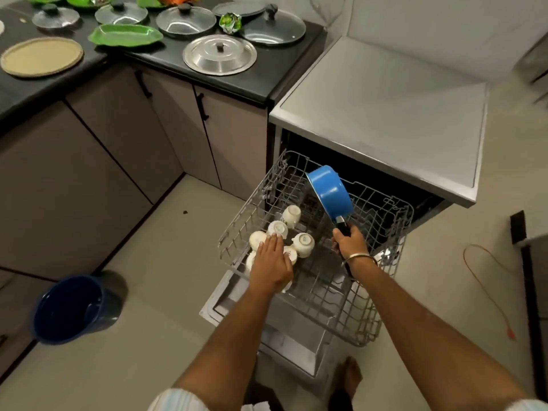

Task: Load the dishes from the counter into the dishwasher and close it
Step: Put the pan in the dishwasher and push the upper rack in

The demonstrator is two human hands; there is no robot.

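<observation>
The dishwasher [385, 114] stands open with its grey wire rack [341, 298] pulled out over the lowered door. Several white cups [303, 244] lie upside down in the rack's left part. My right hand [348, 241] grips the black handle of a blue saucepan [329, 191], which is tilted on its side above the rack's middle. My left hand [272, 262] lies flat with fingers extended on the cups at the rack's front left. On the black counter [225, 81] rest a steel lid [219, 54], several glass lids [185, 21], green leaf-shaped plates [126, 35] and a tan round plate [41, 56].
A blue bucket [71, 307] stands on the floor at the left by the cabinets [118, 149]. An orange cord [486, 280] trails across the floor at the right. My bare foot [350, 378] is in front of the dishwasher door.
</observation>
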